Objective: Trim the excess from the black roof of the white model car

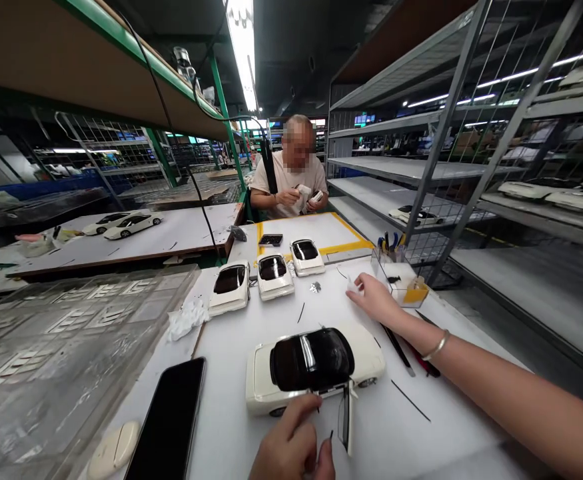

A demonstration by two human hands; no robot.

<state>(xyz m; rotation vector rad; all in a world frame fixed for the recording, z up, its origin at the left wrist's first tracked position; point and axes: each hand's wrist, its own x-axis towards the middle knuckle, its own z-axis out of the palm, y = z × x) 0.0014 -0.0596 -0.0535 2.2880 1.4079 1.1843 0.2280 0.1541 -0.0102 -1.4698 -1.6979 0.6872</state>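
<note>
A cream-white model car (366,350) with a black roof stands in front of me, its near-side door (350,420) swung open. My left hand (291,443) is at the sill by that door, fingers curled and the index fingertip against the car. Short dark ends show near its fingertips; what they belong to is hidden. Farther off to the right, my right hand (374,298) has its fingers closed on a small whitish, translucent piece (352,285), just left of a clear organizer box (404,293).
Three more model cars (275,283) stand beyond. A phone (168,420) and cream case (114,448) lie left, beside plastic-covered trays (71,333). Thin black strips (411,401) and dark tools (398,350) lie right. A co-worker (294,177) sits opposite; shelving (396,167) stands right.
</note>
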